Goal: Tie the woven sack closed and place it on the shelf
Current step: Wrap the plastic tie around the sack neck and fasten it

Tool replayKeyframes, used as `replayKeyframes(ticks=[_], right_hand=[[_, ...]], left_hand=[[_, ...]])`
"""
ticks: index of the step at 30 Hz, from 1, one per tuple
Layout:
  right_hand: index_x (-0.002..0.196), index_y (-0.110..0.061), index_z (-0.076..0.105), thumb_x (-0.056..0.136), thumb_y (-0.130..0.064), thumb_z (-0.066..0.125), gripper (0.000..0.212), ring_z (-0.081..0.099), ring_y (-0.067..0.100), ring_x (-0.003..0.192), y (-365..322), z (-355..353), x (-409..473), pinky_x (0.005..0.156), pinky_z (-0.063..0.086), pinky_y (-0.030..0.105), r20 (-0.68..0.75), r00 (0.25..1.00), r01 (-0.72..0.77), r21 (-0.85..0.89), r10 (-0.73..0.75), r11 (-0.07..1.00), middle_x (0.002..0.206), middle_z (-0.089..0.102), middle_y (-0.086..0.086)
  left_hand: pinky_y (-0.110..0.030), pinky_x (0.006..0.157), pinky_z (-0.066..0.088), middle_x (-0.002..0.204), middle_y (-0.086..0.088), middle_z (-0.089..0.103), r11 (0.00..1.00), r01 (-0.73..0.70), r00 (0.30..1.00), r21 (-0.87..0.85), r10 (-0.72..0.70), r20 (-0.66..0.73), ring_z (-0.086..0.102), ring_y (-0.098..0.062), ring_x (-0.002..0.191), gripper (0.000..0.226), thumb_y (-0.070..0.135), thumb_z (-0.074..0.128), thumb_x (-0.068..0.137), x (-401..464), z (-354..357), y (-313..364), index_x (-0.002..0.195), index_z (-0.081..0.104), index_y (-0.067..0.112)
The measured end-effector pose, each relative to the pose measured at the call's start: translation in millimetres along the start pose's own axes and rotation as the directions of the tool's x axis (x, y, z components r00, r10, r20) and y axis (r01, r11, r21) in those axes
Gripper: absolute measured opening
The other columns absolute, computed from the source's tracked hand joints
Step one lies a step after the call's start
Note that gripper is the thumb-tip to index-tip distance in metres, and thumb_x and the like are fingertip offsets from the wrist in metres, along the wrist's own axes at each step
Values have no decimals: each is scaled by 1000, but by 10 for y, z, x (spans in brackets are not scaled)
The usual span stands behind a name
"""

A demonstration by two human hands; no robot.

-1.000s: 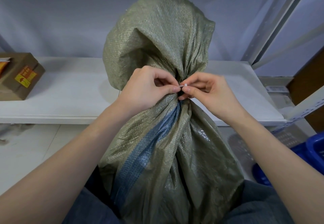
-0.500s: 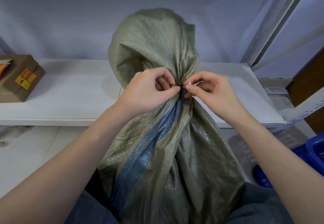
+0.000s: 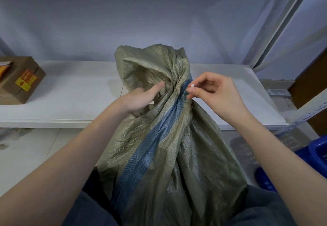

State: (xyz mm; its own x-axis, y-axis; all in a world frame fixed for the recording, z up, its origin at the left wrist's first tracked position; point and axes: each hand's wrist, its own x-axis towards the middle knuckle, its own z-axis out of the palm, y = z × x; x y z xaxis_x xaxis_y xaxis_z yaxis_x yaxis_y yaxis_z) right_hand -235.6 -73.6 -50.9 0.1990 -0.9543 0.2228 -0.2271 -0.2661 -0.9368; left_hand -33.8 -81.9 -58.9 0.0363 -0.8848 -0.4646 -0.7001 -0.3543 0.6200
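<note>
The woven sack [image 3: 169, 146] stands upright between the person's knees, just in front of the white shelf [image 3: 74, 105], its coarse olive-green plastic weave crinkled and faintly glossy, with a blue woven stripe running diagonally up to the neck. The neck is twisted into tight ropey folds, and above it the loose mouth flops open in a crumpled hood. The left hand [image 3: 139, 98] lies against the left side of the gathered neck with its fingers straight and relaxed, thumb pointing up along the fabric, pressing rather than gripping. The right hand [image 3: 215, 94] sits just right of the twist, its fingers curled, thumb and forefinger pinching the small white tie end [image 3: 192, 85] beside the blue stripe; how the tie runs around the neck is hidden in the folds. On the shelf's smooth matte board, well to the left, sits a brown cardboard box [image 3: 19, 82] with a yellow label. A perforated grey metal upright rises at the right, and a blue plastic basket [image 3: 315, 156] rests on the floor below it.
</note>
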Motion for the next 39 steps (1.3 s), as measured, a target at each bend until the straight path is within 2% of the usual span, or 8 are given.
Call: replayKeyframes(ticks=[2, 4, 7, 11, 22, 28, 34, 39], right_hand=[[70, -12, 57, 80, 2, 66, 20, 69, 12, 61, -2, 2, 13, 68, 56, 23, -19, 1000, 2, 11, -2, 1000, 73, 66, 11], [70, -12, 54, 81, 5, 64, 22, 69, 10, 60, -2, 3, 23, 63, 53, 18, -43, 999, -2, 30, 3, 1000, 71, 64, 15], [70, -12, 51, 81, 5, 64, 24, 69, 8, 59, 0, -7, 40, 59, 51, 15, -79, 997, -12, 33, 15, 999, 65, 63, 11], [66, -19, 52, 79, -2, 69, 27, 66, 18, 65, 17, -22, 56, 68, 53, 35, -178, 984, 12, -78, -26, 997, 65, 62, 2], [69, -21, 47, 85, -9, 63, 26, 68, 18, 65, 7, 8, 28, 68, 53, 32, -227, 974, -27, -103, 3, 994, 66, 63, 7], [71, -20, 36, 90, -13, 55, 27, 67, 9, 55, 21, -62, 27, 53, 44, 9, -381, 922, -99, -63, 68, 993, 69, 69, 4], [67, -22, 37, 88, -19, 56, 29, 51, -7, 40, 55, -28, 32, 50, 34, 14, -432, 901, -160, -220, 51, 962, 39, 57, -18], [69, -20, 38, 87, -14, 56, 26, 69, 15, 56, 86, -122, 64, 57, 50, 20, -472, 872, -189, -85, 127, 978, 72, 73, 10]], left_hand=[[-53, 115, 19, 158, 4, 16, 994, -54, 987, -94, 67, 146, 18, -27, 145, 91, 88, 21, 74, 9, 83, 38, 149, 15, 37], [-48, 115, 22, 154, 8, 29, 967, -71, 980, -245, 114, 165, 32, -22, 140, 103, 95, 42, 57, 46, 193, 80, 144, 29, 41], [-39, 99, 48, 120, -1, 67, 866, -61, 987, -496, 127, 102, 65, -17, 107, 113, 80, 75, 36, 113, 288, 126, 128, 55, 18], [-34, 87, 55, 99, -8, 75, 737, -119, 973, -665, 219, 69, 72, -20, 90, 89, 48, 90, 44, 40, 288, 230, 116, 62, 5], [-17, 59, 55, 77, 9, 75, 739, -273, 959, -616, 261, -112, 70, -5, 69, 16, 15, 79, 73, -125, 239, 315, 84, 69, 22], [-21, 71, 52, 87, 6, 70, 758, -280, 959, -589, 252, -132, 65, -8, 79, 10, 18, 69, 83, -130, 233, 305, 87, 63, 25], [-24, 80, 52, 91, 11, 70, 752, -333, 939, -568, 321, -125, 66, -7, 86, 12, 19, 68, 83, -187, 246, 338, 89, 64, 29], [-33, 95, 49, 108, 0, 68, 729, -377, 926, -572, 300, -228, 63, -15, 102, 32, 11, 67, 82, -192, 279, 330, 114, 62, 14]])
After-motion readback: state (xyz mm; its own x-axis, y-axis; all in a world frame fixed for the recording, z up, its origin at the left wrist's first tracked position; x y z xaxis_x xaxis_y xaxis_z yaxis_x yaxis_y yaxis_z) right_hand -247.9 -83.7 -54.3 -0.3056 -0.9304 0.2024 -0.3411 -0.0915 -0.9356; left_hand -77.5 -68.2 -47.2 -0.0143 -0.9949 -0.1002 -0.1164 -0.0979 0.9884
